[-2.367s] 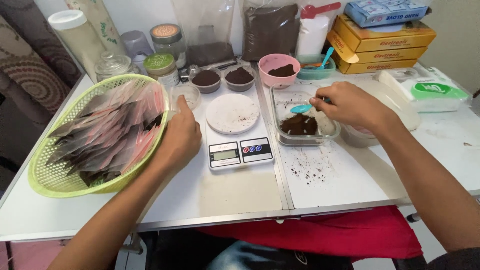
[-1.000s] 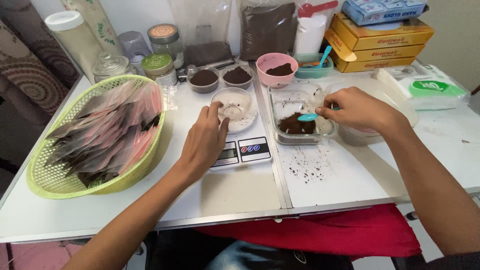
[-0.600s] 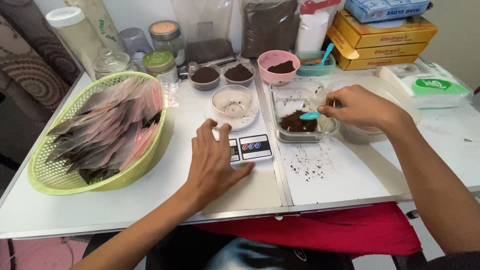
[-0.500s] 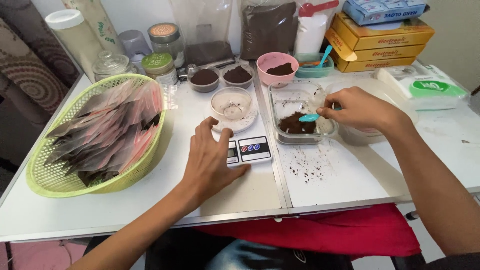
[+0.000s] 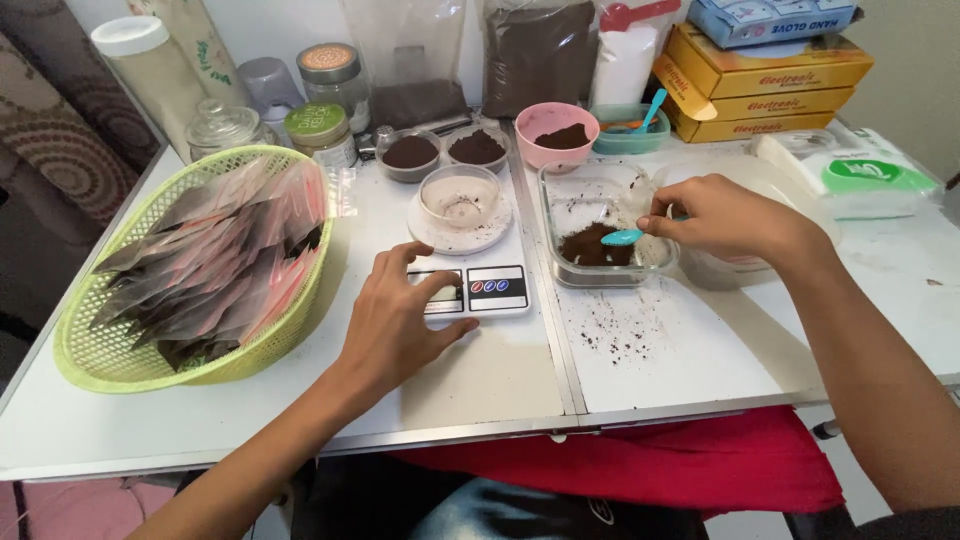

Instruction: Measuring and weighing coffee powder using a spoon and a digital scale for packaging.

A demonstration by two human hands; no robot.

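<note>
A small teal spoon (image 5: 622, 237) is pinched in the right hand (image 5: 725, 217), over brown powder in a clear container (image 5: 603, 235). The left hand (image 5: 395, 322), fingers spread, presses the scale (image 5: 470, 290); a green basket (image 5: 180, 270) lies beyond it on the white table (image 5: 700, 350).

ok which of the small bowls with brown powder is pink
The pink bowl behind the clear glass dish; the two small bowls to its left are clear, not pink.

Single head cam, looking down from above.
Faces fwd over white table (image 5: 500, 390), close range; both forearms enter from bottom edge, shelf clutter along top.
</note>
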